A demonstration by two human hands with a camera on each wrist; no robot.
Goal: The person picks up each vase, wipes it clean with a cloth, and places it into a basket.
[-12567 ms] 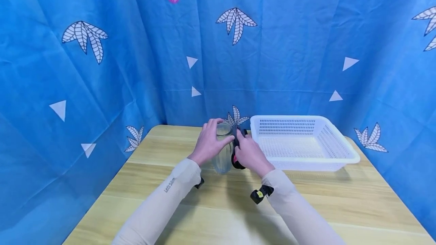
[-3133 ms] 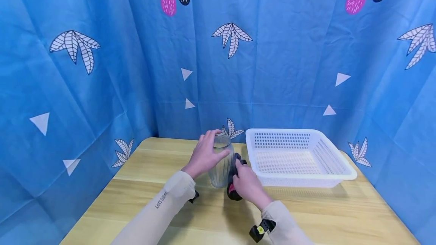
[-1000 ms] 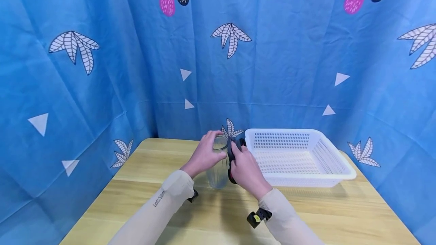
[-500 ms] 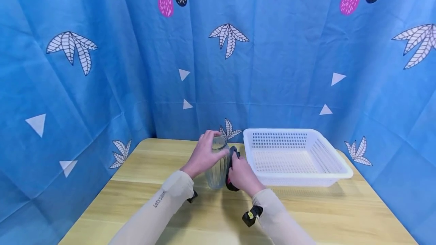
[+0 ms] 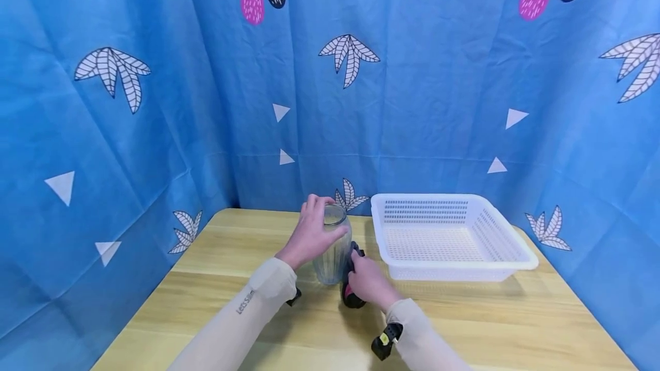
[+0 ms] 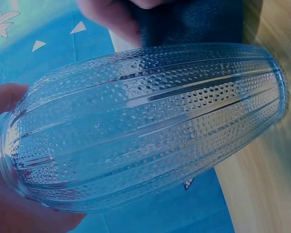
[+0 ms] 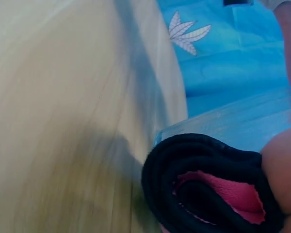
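A clear ribbed glass vase stands on the wooden table, its open mouth facing up. My left hand grips it near the rim, thumb on the near side and fingers beyond. The left wrist view shows the dimpled glass of the vase with its base at the table. In my right hand is a folded black cloth, pressed against the vase's right side. Up close in the right wrist view, the cloth is rolled in layers with a pink inner face. Some of the right fingers are hidden.
To the right of the vase sits a white perforated plastic basket near the table's back edge. A blue patterned curtain hangs behind and on both sides of the wooden table.
Over the last second my right hand slides the cloth down the vase's side, from near the rim to low by the base. The left hand keeps its hold; the basket stays in place.
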